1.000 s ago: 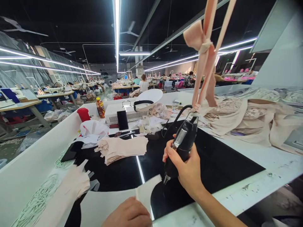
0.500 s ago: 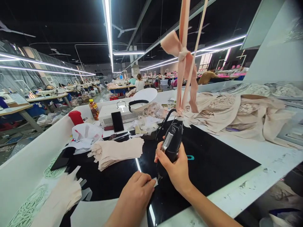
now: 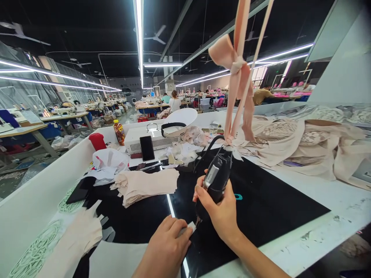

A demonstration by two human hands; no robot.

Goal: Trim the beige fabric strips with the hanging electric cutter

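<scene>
My right hand is wrapped round a black handheld power tool, tilted with its narrow metal tip pointing down. The tool hangs from knotted pink elastic straps and has a black cable at its top. Close to the tip, my left hand rests low over the black board. Its fingers are closed on a small white strip, whose end pokes out beside the tip. Whether tip and strip touch I cannot tell. Most of the strip is hidden under the fingers.
A stack of beige fabric pieces lies behind my left hand, another beige stack at left. Farther back are a phone and a white vented box. Beige garments pile up at right. A teal clip lies beyond my right hand.
The whole view has shifted slightly, so most things sit a little farther right. Both hands keep their hold, with the tool's tip still by the white strip.
</scene>
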